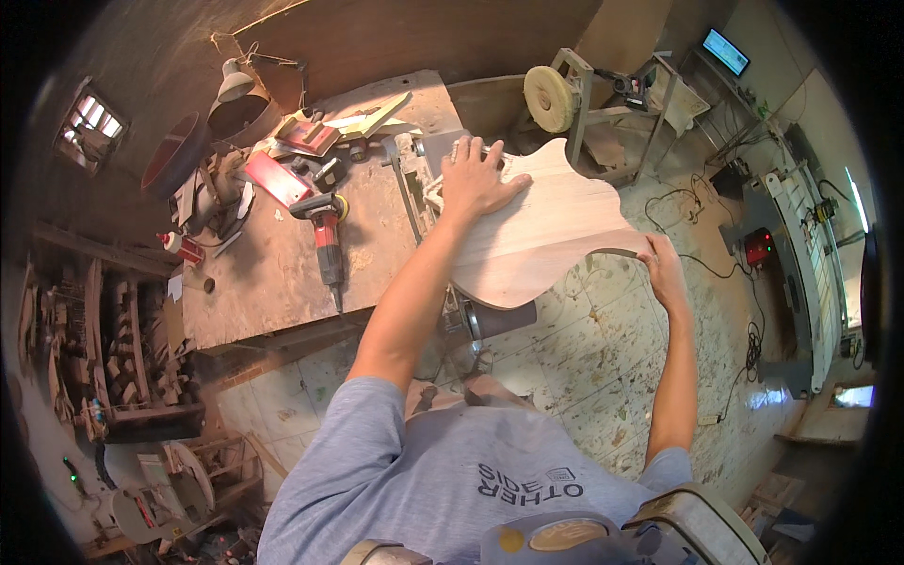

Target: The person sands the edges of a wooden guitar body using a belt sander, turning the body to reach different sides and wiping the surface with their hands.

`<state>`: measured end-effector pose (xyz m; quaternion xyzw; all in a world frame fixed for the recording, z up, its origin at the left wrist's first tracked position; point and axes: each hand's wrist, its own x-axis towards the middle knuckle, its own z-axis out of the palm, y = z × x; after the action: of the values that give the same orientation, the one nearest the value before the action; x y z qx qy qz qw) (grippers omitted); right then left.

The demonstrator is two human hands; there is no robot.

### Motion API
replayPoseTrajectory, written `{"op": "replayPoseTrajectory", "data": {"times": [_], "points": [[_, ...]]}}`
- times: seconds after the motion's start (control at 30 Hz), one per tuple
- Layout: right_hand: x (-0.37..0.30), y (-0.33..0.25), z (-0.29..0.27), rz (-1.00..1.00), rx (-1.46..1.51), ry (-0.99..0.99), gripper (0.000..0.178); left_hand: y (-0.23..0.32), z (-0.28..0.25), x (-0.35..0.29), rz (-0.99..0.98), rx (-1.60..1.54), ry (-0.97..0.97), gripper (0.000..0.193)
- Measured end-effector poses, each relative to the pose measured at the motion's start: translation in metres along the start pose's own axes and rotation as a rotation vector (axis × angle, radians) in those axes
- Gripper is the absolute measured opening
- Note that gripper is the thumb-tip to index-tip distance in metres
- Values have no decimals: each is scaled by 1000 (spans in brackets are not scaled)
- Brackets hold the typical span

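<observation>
A pale wooden guitar body [556, 212] with a curved outline lies over a belt sander [502, 320] at the right edge of the workbench. Most of the sander is hidden under the wood; its roller shows below and part of the grey belt above. My left hand [474, 179] lies flat on the left part of the guitar body, fingers spread. At the right end, my right hand [667, 271] grips the edge, with its fingers partly out of sight beneath. The right side of the wood juts past the bench over the floor.
On the workbench [254, 306] lie a red and black angle grinder [327, 250], a red sanding block [278, 179], wood scraps and a glue bottle [182, 247]. A buffing wheel [550, 99] on a stand is beyond. Cables [753, 344] trail over the floor at right; offcuts fill a rack [113, 348] at left.
</observation>
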<state>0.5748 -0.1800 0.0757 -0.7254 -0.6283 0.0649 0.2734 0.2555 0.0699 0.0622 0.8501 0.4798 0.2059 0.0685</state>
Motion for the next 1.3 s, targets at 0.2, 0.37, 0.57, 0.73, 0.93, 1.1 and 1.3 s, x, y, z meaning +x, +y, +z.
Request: {"op": "replayPoseTrajectory", "data": {"times": [0.2,0.37,0.57,0.73,0.93,1.1,1.3], "points": [[33,30,-11,-21,-123,-15,38,23,9,5,-81,-19,29,94],[47,38,-13,-88,-138,-35,38,24,3,0,-128,6,-27,98],[33,-10,-2,-142,-44,-41,43,-13,-23,-12,-135,72,-110,94],[1,-53,22,-112,-84,-46,49,-48,-48,-20,-91,78,-165,90],[-24,-115,55,-103,-60,24,48,-99,-71,-27,-6,151,-184,87],[-33,-159,84,-127,-66,128,44,-133,-97,-21,6,158,-280,87],[-37,-197,115,-79,-43,181,42,-177,-106,-9,81,177,-317,92]]}}
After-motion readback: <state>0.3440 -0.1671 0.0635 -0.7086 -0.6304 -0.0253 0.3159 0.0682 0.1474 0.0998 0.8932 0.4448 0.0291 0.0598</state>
